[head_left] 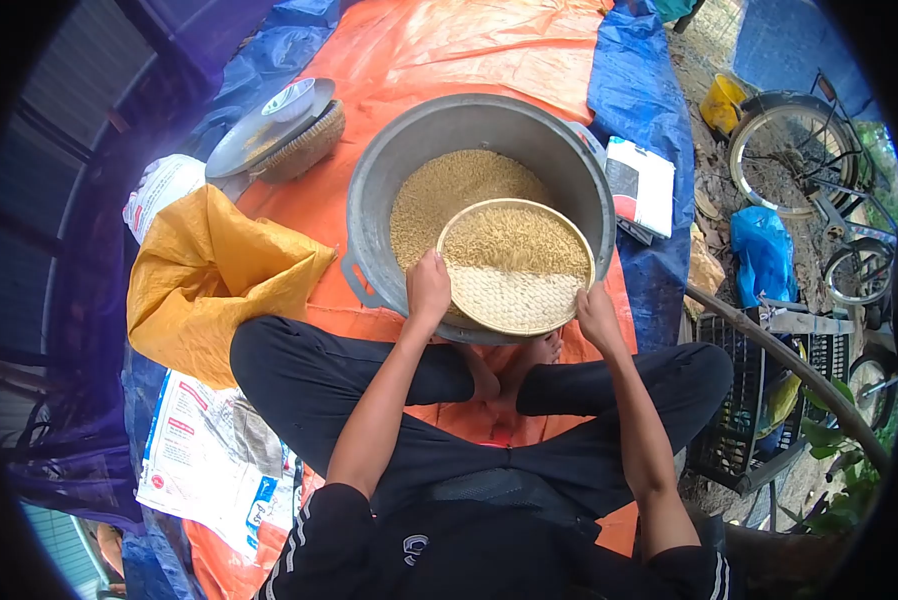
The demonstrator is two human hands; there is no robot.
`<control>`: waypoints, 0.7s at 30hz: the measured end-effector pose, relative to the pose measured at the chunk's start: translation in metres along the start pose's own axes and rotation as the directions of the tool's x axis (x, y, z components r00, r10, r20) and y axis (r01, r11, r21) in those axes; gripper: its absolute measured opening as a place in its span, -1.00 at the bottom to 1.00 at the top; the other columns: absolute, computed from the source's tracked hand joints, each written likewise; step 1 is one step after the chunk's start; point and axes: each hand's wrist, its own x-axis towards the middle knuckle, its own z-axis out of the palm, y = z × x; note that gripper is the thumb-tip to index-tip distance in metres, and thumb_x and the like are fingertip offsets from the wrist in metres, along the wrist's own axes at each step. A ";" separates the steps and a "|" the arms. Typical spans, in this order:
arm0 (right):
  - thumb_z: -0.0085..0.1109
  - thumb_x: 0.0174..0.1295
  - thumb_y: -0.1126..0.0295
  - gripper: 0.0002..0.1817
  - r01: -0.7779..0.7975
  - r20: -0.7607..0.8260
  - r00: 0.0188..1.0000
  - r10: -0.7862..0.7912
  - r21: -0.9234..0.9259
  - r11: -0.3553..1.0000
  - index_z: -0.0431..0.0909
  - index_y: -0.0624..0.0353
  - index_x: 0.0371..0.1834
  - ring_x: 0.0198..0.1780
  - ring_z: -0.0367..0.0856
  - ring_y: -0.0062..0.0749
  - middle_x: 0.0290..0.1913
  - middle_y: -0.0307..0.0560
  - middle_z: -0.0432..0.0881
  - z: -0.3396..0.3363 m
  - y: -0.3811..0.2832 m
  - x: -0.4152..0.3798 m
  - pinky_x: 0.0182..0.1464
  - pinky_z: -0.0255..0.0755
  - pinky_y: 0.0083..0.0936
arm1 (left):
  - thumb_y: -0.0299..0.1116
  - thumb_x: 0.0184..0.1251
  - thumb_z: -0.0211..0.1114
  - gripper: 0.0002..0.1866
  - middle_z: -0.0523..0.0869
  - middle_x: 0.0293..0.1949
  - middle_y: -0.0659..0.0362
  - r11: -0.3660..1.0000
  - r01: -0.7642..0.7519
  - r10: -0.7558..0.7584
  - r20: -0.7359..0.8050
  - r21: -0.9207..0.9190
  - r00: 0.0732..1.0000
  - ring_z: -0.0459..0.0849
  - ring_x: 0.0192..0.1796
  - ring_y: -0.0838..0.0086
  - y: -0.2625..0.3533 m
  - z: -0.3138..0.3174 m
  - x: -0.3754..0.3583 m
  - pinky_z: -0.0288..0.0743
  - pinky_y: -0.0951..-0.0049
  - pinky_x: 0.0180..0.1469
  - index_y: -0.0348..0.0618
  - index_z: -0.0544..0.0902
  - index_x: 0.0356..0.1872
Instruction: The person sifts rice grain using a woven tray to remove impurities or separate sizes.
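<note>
A round woven winnowing basket (509,298) is held between my two hands over a large grey tub (377,170). My left hand (429,286) grips its left rim, fingers closed round the edge. On the opposite rim, my right hand (596,312) is closed in the same way. Unhusked rice grain (514,238) covers the far half of the basket, while the near half shows bare weave. More grain (459,185) lies in the bottom of the tub, partly hidden under the basket.
An orange and blue tarp (449,50) lies beneath everything. At left are a yellow sack (204,270), a basket with a metal lid (304,145) and a printed white sack (199,450). To the right stand a bicycle (794,150), a blue bag (762,250) and a black crate (729,440).
</note>
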 end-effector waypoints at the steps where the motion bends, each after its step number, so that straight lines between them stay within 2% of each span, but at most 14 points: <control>1: -0.17 0.39 0.33 -0.68 0.017 -0.007 1.000 -0.017 0.030 0.999 0.17 0.51 -0.17 -0.22 0.52 0.46 -0.38 0.58 0.51 0.000 0.006 0.000 -0.18 0.37 0.09 | -0.39 0.45 -0.06 -0.75 0.60 -0.44 -0.26 1.000 0.018 -0.017 0.035 -0.010 0.999 0.60 -0.32 -0.17 0.003 -0.003 0.000 0.39 -0.01 -0.30 -0.35 0.56 -0.22; 3: -0.18 0.39 0.33 -0.67 0.035 -0.010 0.999 -0.035 0.063 0.997 0.17 0.51 -0.16 -0.23 0.52 0.46 -0.38 0.57 0.52 -0.002 0.002 -0.001 -0.18 0.37 0.09 | -0.42 0.45 -0.08 -0.74 0.62 -0.43 -0.26 0.999 0.040 -0.038 0.069 -0.015 0.997 0.60 -0.31 -0.18 0.013 -0.008 -0.001 0.42 -0.01 -0.29 -0.37 0.56 -0.22; 4: -0.18 0.39 0.33 -0.68 0.060 -0.106 0.993 -0.047 0.121 0.991 0.17 0.49 -0.15 -0.22 0.51 0.46 -0.37 0.57 0.51 -0.011 -0.017 -0.004 -0.18 0.36 0.10 | -0.39 0.46 -0.06 -0.74 0.59 -0.47 -0.24 0.993 -0.062 0.050 -0.117 -0.102 0.992 0.60 -0.34 -0.14 0.021 -0.007 -0.002 0.40 0.05 -0.33 -0.36 0.56 -0.21; 5: -0.18 0.39 0.33 -0.69 0.093 -0.204 0.977 -0.056 0.174 0.980 0.17 0.48 -0.15 -0.22 0.51 0.47 -0.37 0.57 0.51 -0.019 -0.033 -0.006 -0.17 0.35 0.11 | -0.36 0.47 -0.04 -0.74 0.56 -0.51 -0.23 0.969 -0.180 0.122 -0.307 -0.170 0.944 0.60 -0.38 -0.11 0.026 -0.005 -0.001 0.38 0.11 -0.38 -0.34 0.56 -0.20; 6: -0.16 0.38 0.34 -0.70 0.059 -0.191 0.981 -0.024 0.179 0.982 0.17 0.45 -0.14 -0.20 0.51 0.46 -0.34 0.58 0.51 -0.023 -0.040 -0.007 -0.18 0.35 0.10 | -0.36 0.48 -0.03 -0.74 0.57 -0.50 -0.22 0.970 -0.201 0.143 -0.342 -0.139 0.929 0.60 -0.39 -0.10 0.026 -0.003 -0.001 0.39 0.14 -0.40 -0.33 0.56 -0.16; 7: -0.16 0.38 0.34 -0.70 0.057 -0.192 0.981 -0.022 0.179 0.982 0.17 0.45 -0.14 -0.20 0.51 0.46 -0.34 0.58 0.51 -0.019 -0.032 -0.006 -0.18 0.35 0.10 | -0.36 0.48 -0.03 -0.74 0.57 -0.50 -0.22 0.969 -0.202 0.144 -0.340 -0.141 0.929 0.60 -0.39 -0.10 0.025 -0.002 -0.001 0.39 0.14 -0.40 -0.33 0.56 -0.16; 9: -0.15 0.38 0.33 -0.71 -0.004 -0.093 0.996 0.012 0.084 0.996 0.18 0.45 -0.17 -0.20 0.52 0.43 -0.33 0.58 0.51 -0.008 -0.015 0.002 -0.19 0.36 0.08 | -0.35 0.48 -0.04 -0.74 0.58 -0.49 -0.22 0.991 -0.099 0.086 -0.144 -0.086 0.986 0.61 -0.40 -0.09 0.020 -0.002 0.001 0.39 0.14 -0.39 -0.33 0.56 -0.14; 11: -0.15 0.38 0.32 -0.69 0.028 -0.108 0.994 -0.023 0.045 0.999 0.20 0.46 -0.20 -0.21 0.53 0.43 -0.34 0.57 0.52 -0.003 -0.008 0.003 -0.20 0.37 0.06 | -0.35 0.48 -0.05 -0.73 0.58 -0.49 -0.22 0.994 -0.069 0.059 -0.111 -0.087 0.992 0.60 -0.41 -0.09 0.013 -0.001 0.003 0.39 0.14 -0.40 -0.33 0.56 -0.15; 13: -0.15 0.38 0.32 -0.68 -0.025 -0.051 0.998 0.028 0.064 0.998 0.21 0.47 -0.21 -0.22 0.52 0.44 -0.34 0.57 0.52 -0.010 -0.019 -0.001 -0.18 0.37 0.06 | -0.35 0.48 -0.05 -0.73 0.58 -0.50 -0.22 0.995 -0.037 0.031 -0.068 -0.090 0.997 0.60 -0.41 -0.08 0.004 0.003 0.002 0.38 0.13 -0.40 -0.34 0.56 -0.16; 16: -0.15 0.38 0.33 -0.70 -0.023 -0.038 0.999 0.025 0.043 0.999 0.21 0.47 -0.19 -0.22 0.53 0.42 -0.35 0.56 0.52 -0.008 -0.016 0.001 -0.18 0.37 0.06 | -0.34 0.48 -0.06 -0.71 0.58 -0.49 -0.22 0.999 -0.039 0.039 -0.002 -0.034 0.999 0.61 -0.41 -0.09 0.006 -0.002 0.001 0.38 0.10 -0.38 -0.34 0.56 -0.09; 18: -0.15 0.38 0.33 -0.70 -0.012 -0.091 0.996 0.021 0.104 0.995 0.20 0.47 -0.19 -0.22 0.53 0.43 -0.36 0.56 0.52 -0.017 -0.033 -0.004 -0.18 0.37 0.06 | -0.34 0.48 -0.06 -0.68 0.59 -0.48 -0.22 0.980 0.013 -0.031 -0.088 -0.198 0.996 0.62 -0.40 -0.09 0.027 -0.013 -0.002 0.38 0.09 -0.36 -0.34 0.55 0.01; 19: -0.15 0.38 0.34 -0.70 0.002 -0.143 0.990 0.021 0.161 0.987 0.19 0.46 -0.19 -0.22 0.53 0.43 -0.36 0.56 0.52 -0.022 -0.040 -0.005 -0.18 0.37 0.06 | -0.34 0.48 -0.06 -0.68 0.59 -0.48 -0.22 0.980 0.013 -0.031 -0.088 -0.199 0.996 0.62 -0.40 -0.09 0.024 -0.008 -0.001 0.38 0.09 -0.36 -0.34 0.55 0.01; 20: -0.15 0.38 0.34 -0.70 0.004 -0.145 0.989 0.019 0.160 0.987 0.19 0.46 -0.19 -0.22 0.53 0.43 -0.36 0.56 0.52 -0.022 -0.041 -0.004 -0.18 0.37 0.06 | -0.33 0.48 -0.05 -0.67 0.60 -0.48 -0.22 0.975 -0.137 0.091 -0.251 -0.173 0.964 0.62 -0.41 -0.09 0.021 -0.002 0.002 0.38 0.09 -0.36 -0.35 0.54 0.05; 21: -0.15 0.39 0.33 -0.70 -0.006 -0.141 0.990 0.029 0.161 0.987 0.19 0.45 -0.20 -0.21 0.53 0.43 -0.36 0.56 0.51 -0.020 -0.040 -0.003 -0.18 0.37 0.06 | -0.33 0.48 -0.05 -0.65 0.60 -0.48 -0.21 0.952 -0.278 0.209 -0.401 -0.124 0.892 0.62 -0.41 -0.08 0.021 0.000 0.003 0.38 0.09 -0.37 -0.35 0.52 0.09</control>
